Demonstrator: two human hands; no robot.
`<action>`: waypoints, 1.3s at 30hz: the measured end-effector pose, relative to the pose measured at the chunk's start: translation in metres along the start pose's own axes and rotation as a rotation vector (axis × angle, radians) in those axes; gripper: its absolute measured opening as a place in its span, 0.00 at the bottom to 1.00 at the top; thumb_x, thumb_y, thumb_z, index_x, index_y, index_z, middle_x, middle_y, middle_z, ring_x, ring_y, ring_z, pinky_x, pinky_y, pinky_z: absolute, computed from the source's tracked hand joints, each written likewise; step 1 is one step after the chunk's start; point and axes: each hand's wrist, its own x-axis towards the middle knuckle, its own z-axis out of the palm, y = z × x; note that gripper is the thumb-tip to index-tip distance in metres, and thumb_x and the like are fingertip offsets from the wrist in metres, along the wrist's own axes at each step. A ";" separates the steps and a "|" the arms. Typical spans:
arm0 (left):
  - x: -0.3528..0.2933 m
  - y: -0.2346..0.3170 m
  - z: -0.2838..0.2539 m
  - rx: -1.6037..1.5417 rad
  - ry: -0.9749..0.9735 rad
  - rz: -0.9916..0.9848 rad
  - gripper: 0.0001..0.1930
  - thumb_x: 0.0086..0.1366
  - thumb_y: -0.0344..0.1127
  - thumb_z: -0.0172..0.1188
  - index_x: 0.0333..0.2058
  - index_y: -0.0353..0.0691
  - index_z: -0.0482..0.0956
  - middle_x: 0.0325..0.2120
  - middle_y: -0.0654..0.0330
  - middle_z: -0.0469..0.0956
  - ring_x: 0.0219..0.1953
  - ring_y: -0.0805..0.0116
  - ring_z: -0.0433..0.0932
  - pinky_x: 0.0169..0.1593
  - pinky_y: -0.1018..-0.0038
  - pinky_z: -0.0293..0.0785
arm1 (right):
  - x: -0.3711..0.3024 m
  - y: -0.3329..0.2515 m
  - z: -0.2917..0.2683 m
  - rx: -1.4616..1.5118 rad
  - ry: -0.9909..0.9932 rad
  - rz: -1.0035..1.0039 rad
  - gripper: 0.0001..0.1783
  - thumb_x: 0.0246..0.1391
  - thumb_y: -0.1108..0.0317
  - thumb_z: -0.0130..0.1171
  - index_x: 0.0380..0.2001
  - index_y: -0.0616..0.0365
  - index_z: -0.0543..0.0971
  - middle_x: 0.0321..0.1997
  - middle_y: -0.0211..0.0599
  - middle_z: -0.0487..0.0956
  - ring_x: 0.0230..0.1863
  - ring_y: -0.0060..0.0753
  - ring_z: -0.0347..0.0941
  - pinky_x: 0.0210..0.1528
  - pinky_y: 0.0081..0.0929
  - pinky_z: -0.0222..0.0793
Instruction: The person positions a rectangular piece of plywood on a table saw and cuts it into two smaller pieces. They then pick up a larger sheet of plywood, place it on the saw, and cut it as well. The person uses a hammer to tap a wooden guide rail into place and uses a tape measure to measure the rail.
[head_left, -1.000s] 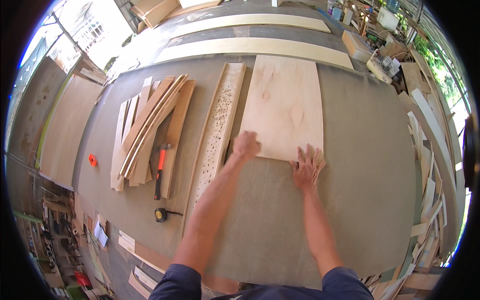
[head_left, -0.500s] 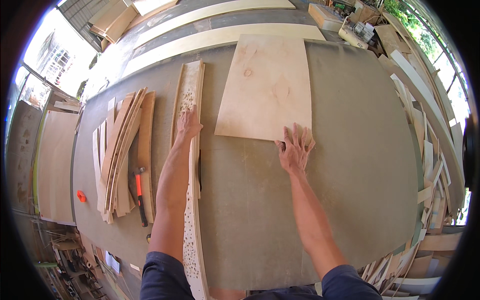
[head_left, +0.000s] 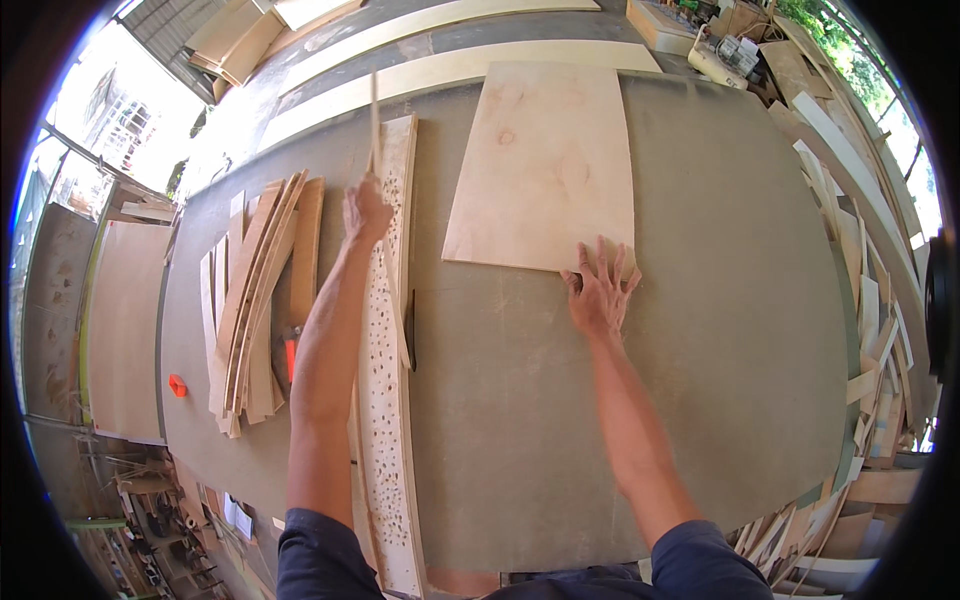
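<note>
My left hand (head_left: 366, 212) is closed around a thin wooden strip (head_left: 375, 125), whose far end sticks up past the fingers. The strip is tilted and appears raised over a long, narrow board (head_left: 386, 430) dotted with small dark holes or specks. My right hand (head_left: 603, 298) lies with spread fingers on the near right corner of a pale plywood panel (head_left: 545, 165), holding nothing. The panel rests flat on the grey-brown worktable (head_left: 730, 300). My left forearm hides part of the dotted board's left side.
Left of my forearm lies a pile of wooden strips (head_left: 250, 290), with part of an orange-handled hammer (head_left: 291, 358) beside it. A small orange object (head_left: 178, 385) sits near the table's left edge. Offcuts (head_left: 868, 330) crowd the right side. Long pale boards (head_left: 450, 68) lie beyond the table.
My left hand has gripped a thin strip and lifted it off the dotted board, uncovering more of its surface. My right hand stays at the panel's corner. The view has shifted slightly.
</note>
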 end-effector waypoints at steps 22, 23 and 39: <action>-0.378 -0.180 -0.088 0.277 -0.141 -0.405 0.17 0.58 0.29 0.62 0.47 0.42 0.82 0.36 0.45 0.85 0.42 0.40 0.83 0.47 0.51 0.79 | -0.017 0.029 -0.004 -0.144 -0.056 -0.114 0.34 0.72 0.41 0.40 0.74 0.43 0.63 0.81 0.27 0.56 0.82 0.46 0.43 0.74 0.69 0.43; -0.391 -0.171 -0.091 0.196 -0.130 -0.382 0.17 0.57 0.29 0.64 0.47 0.41 0.82 0.37 0.45 0.85 0.42 0.40 0.83 0.47 0.51 0.79 | -0.021 0.038 -0.006 -0.149 -0.057 -0.122 0.34 0.72 0.42 0.40 0.74 0.46 0.64 0.81 0.27 0.56 0.81 0.46 0.44 0.74 0.69 0.45; -0.578 0.114 -0.036 -0.664 0.102 -0.461 0.11 0.65 0.35 0.67 0.40 0.34 0.86 0.33 0.53 0.87 0.37 0.66 0.86 0.42 0.70 0.80 | 0.055 -0.012 -0.007 -0.172 -0.208 -0.209 0.47 0.65 0.30 0.44 0.75 0.51 0.58 0.82 0.42 0.50 0.83 0.45 0.37 0.74 0.80 0.30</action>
